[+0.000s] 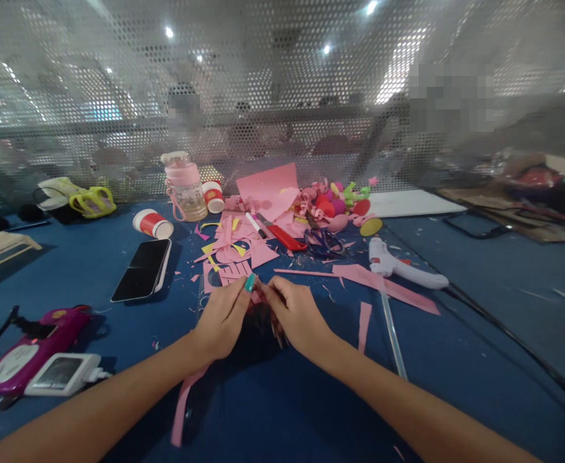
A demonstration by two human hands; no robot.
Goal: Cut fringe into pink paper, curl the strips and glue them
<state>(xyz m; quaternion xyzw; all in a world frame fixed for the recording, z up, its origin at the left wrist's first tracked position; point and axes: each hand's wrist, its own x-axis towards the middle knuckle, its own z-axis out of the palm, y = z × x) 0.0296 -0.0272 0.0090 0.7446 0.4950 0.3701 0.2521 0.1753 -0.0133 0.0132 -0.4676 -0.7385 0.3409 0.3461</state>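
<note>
My left hand and my right hand meet at the middle of the blue table, fingertips pinched together. Between them shows a small pink paper piece, mostly hidden by the fingers. Just beyond lie pink paper scraps with some yellow strips. A red box cutter and a white marker rest on the scraps, beside dark blue-handled scissors. Right of my right hand, a white glue gun lies over a long pink strip, its clear glue stick pointing toward me.
At the left are a black-screened phone, a purple device and a white power bank. Red-and-white paper cups and a pink-lidded bottle stand farther back. Colourful cut pieces pile up before the perforated screen. A black cable crosses the right.
</note>
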